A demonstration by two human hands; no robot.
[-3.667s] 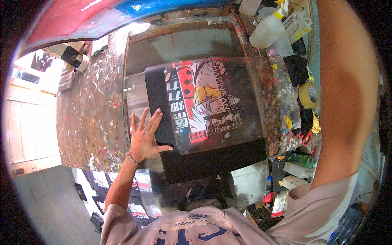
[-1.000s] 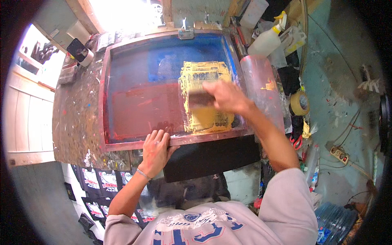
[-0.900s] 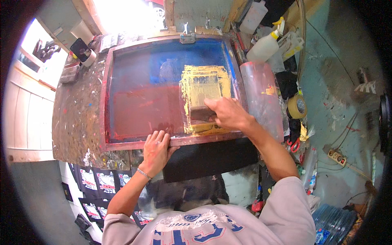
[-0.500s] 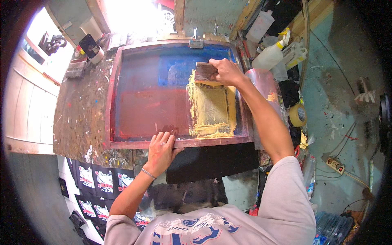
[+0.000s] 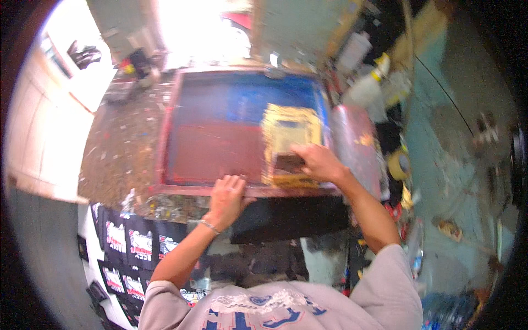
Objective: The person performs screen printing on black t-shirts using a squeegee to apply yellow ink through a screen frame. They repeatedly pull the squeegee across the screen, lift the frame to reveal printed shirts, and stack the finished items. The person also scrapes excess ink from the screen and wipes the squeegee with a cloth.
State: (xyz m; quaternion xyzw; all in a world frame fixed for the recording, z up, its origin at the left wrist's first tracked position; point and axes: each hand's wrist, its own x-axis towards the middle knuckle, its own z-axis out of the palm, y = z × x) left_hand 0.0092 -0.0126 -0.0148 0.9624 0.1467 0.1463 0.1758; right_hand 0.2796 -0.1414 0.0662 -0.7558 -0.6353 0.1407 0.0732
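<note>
A screen-printing frame (image 5: 164, 143) with a reddish rim and blue and maroon mesh lies on the bench; a block of yellow ink (image 5: 291, 125) covers its right part. My right hand (image 5: 319, 162) is closed on a squeegee (image 5: 287, 164) at the lower part of the yellow area. My left hand (image 5: 225, 198) grips the frame's near rim, fingers bent over it. A black sheet (image 5: 286, 223) shows below the frame's near edge. The picture is blurred by motion.
A spray bottle (image 5: 363, 91), a tape roll (image 5: 399, 164) and a pink clear sheet (image 5: 355, 143) crowd the right side. A phone (image 5: 142, 67) stands at back left on the stained bench (image 5: 110, 154). Printed black pieces (image 5: 140, 245) lie at lower left, beside an open door (image 5: 41, 148).
Since half a second ago, the squeegee in my right hand has moved from the far end of the yellow area toward the near end. My left hand stays on the rim.
</note>
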